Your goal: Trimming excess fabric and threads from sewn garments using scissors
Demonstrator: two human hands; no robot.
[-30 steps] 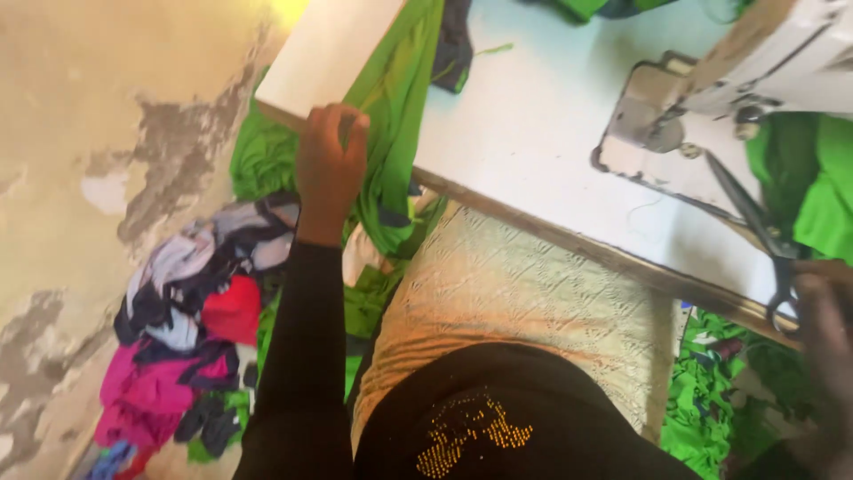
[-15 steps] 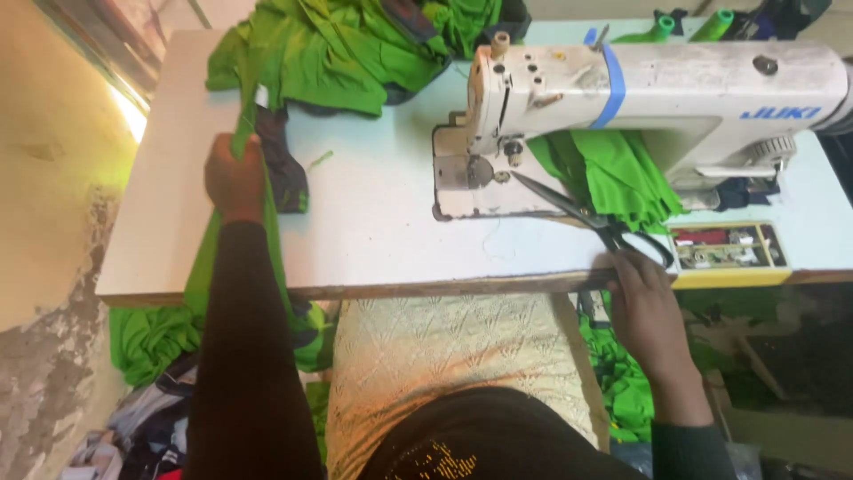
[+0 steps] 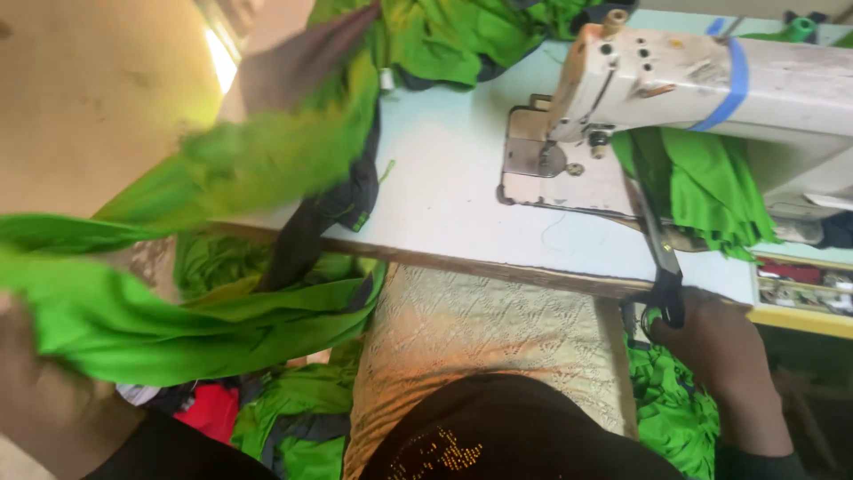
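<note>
Green cloth [image 3: 178,311] hangs off the white table [image 3: 444,187], bunched tight in the left hand [image 3: 40,400]. Sewing machine [image 3: 702,89] has no cloth under its needle yet. Right hand [image 3: 720,356] grips black scissors [image 3: 662,258], unused.

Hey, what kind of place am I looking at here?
Probably a small sewing or garment workshop: an industrial sewing machine on a white table, heaps of green fabric, and scissors in the right hand.

White sewing table [image 3: 444,191] with cream sewing machine [image 3: 711,98], green fabric [image 3: 462,36], scissors [image 3: 657,253].
</note>
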